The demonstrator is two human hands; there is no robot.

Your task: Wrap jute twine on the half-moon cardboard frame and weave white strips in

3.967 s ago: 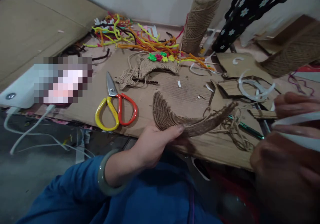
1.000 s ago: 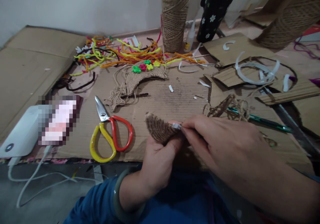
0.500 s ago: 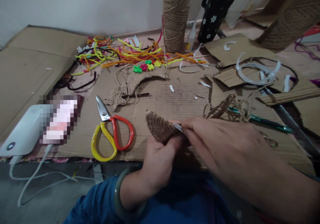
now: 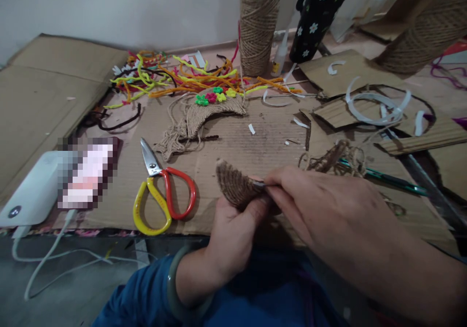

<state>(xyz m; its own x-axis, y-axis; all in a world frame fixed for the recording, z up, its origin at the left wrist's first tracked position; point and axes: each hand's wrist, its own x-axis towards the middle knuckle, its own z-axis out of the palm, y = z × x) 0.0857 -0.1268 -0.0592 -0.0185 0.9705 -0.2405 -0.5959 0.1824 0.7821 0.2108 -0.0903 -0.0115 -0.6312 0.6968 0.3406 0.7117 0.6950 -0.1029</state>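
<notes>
Scissors [image 4: 164, 190] leftward — bare cardboard [image 4: 255, 147] ahead

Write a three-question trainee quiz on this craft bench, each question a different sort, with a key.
1. True or false: the scissors lie untouched on the cardboard sheet.
2. The left hand grips: A) a twine-wrapped piece B) the upright twine spool C) pipe cleaners
3. Fill in: the right hand pinches a small ___ strip against that piece.

Key: 1 true; 2 A; 3 white.
</notes>
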